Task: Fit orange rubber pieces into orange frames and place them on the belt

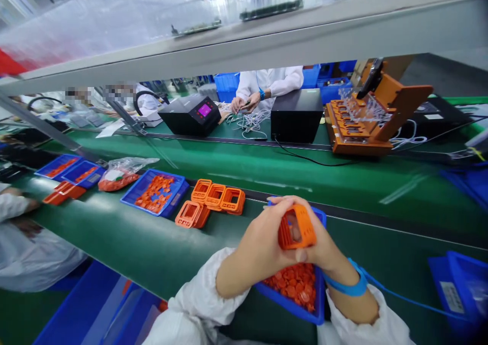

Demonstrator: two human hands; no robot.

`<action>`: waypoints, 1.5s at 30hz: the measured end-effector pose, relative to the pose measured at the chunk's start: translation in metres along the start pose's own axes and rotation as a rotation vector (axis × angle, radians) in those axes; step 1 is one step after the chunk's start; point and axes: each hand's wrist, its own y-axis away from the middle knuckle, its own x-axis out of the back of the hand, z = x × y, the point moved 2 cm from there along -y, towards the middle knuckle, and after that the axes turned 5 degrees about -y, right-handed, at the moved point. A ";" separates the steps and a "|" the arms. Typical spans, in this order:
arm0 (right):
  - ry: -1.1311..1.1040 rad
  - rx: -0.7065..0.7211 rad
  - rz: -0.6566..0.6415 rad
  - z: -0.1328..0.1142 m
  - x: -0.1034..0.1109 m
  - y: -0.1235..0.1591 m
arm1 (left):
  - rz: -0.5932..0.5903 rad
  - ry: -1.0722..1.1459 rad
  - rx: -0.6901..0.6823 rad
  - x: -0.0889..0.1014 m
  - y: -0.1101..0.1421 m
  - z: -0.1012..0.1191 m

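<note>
Both hands meet over the near end of the bench [114,228], cupped round a short stack of orange frames [307,228]. Left hand [263,230] closes on its left side and top, right hand [324,243] on its right and underside; fingers are curled in, parted only by the stack's own width, and the thumb tips sit low at its near edge. The two-sided grip probably serves to keep the loose layers squared — one hand alone might let them fan out. The stack is held above a blue bin [320,296] of small orange pieces [297,284], perhaps so that anything dropped lands inside. Further left stand more stacks [211,206], apparently grouped within easy reach, then a second bin [177,201] and a clear bag [118,180]. A blue strap [351,286] rings the right wrist, its cord trailing off right, likely for grounding. Surface: smooth green, with some glare. Beyond a dark rail, a second green bench carries two black boxes, white cables [253,123] and an orange jig [414,96]; a person in white [284,83] works there — hands on something too small to tell. A pale shelf [229,55] crosses overhead.
</note>
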 end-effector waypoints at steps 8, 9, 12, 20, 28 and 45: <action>-0.162 -0.087 0.177 -0.009 0.026 -0.002 | 0.069 -0.355 -0.303 0.000 -0.012 -0.005; -0.201 -0.120 0.184 -0.005 0.026 -0.002 | 0.068 -0.392 -0.362 0.001 -0.014 -0.007; -0.260 -0.171 0.194 0.004 0.025 -0.005 | -0.082 -0.384 -0.476 0.001 -0.021 -0.012; -0.174 -0.251 -0.006 0.000 0.009 -0.013 | -0.142 -0.364 -0.399 0.001 -0.024 -0.022; -0.150 -0.272 0.280 0.001 0.021 -0.010 | -0.105 -0.398 -0.426 -0.012 -0.027 -0.029; -0.310 0.049 0.315 -0.037 0.060 0.001 | -0.955 -0.496 -0.087 -0.085 -0.027 -0.066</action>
